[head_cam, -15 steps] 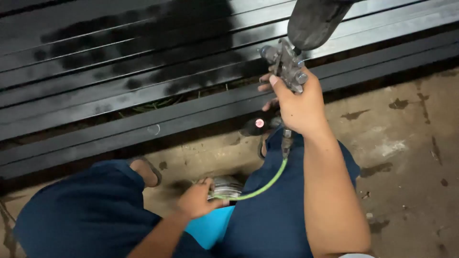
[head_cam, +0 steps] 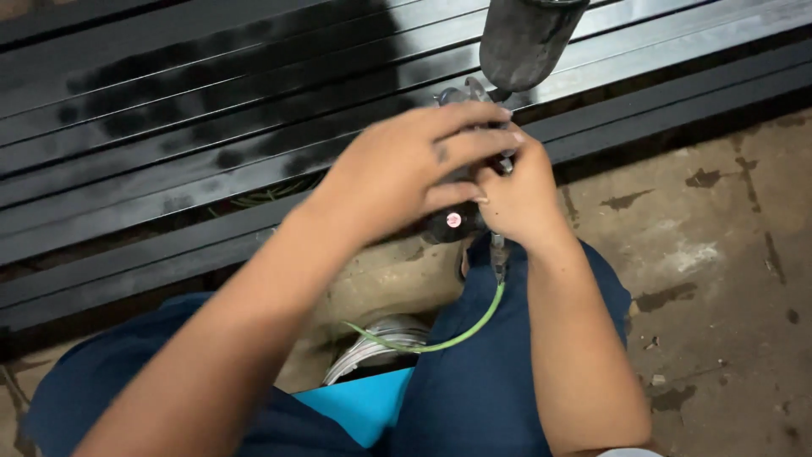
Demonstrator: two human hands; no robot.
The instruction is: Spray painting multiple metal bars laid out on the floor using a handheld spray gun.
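Spray gun (head_cam: 474, 97) gripped at frame centre by right hand (head_cam: 520, 199), fingers curled tight, left hand (head_cam: 406, 169) laid over it, fingers loosely spread, green hose (head_cam: 457, 338) hung below.

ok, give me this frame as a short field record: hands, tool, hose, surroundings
left hand: laid over the spray gun body, fingers spread across it
right hand: wrapped round the gun's handle from the right
spray gun: metal, with a dark cup on top
hose: green, runs from the handle's base down to a coil by the knees
metal bars: long, side by side, partly sprayed black
floor: stained concrete
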